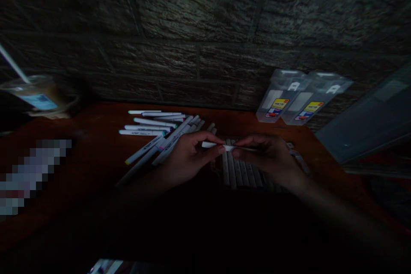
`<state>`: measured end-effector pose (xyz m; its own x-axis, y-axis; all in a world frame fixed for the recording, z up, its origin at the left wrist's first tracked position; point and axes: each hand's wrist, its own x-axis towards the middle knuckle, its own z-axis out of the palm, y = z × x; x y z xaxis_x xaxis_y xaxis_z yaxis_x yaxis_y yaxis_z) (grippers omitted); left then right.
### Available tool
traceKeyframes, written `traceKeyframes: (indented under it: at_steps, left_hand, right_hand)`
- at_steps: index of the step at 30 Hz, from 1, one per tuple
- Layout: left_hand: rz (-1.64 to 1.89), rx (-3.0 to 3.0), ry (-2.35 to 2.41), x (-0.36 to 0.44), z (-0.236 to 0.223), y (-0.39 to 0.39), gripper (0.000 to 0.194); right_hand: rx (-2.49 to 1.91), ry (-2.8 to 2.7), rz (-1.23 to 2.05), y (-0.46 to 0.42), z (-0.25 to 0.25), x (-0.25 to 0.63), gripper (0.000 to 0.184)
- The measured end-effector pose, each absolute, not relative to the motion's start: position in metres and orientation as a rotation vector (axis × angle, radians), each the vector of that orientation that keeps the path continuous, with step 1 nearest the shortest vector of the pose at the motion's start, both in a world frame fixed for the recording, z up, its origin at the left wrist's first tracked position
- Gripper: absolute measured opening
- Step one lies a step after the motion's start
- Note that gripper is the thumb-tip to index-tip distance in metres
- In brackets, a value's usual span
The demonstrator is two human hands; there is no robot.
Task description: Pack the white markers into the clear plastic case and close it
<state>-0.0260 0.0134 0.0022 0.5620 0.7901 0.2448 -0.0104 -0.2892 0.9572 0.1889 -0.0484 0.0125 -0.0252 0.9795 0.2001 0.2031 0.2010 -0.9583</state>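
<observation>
Between both hands a white marker point(228, 148) is held level above the table. My left hand point(189, 152) pinches its left part with thumb and forefinger. Its right part is pinched by my right hand point(269, 154), whose fingers cover much of it. Below the hands a row of white markers point(239, 171) lies side by side, partly hidden by my right hand. To the left, a loose pile of white markers point(150, 128) with differently coloured ends spreads over the table, some partly behind my left hand.
Two clear plastic cases point(282, 98) with labels stand against the block wall point(199, 51). A plastic cup point(40, 94) with a straw is at the far left of the wooden table point(96, 137). A pixelated item point(28, 180) lies at left; a grey panel point(369, 115) stands at right.
</observation>
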Motion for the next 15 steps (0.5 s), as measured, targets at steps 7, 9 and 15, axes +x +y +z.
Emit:
traceKeyframes:
  at_steps: [7, 9, 15]
  left_hand:
    - [0.943, 1.530, 0.669, -0.029, 0.002, 0.029, 0.016]
    - [0.961, 1.447, 0.639, -0.029, 0.000, 0.032, 0.018]
    - [1.004, 1.203, 0.543, -0.029, 0.000, 0.033, 0.017]
  right_hand:
    - [-1.194, -1.290, 1.050, -0.046, 0.020, 0.194, 0.010]
    - [-1.148, -1.232, 1.095, -0.045, 0.021, 0.194, 0.012]
    - [-1.051, -1.096, 1.185, -0.042, 0.020, 0.198, 0.018]
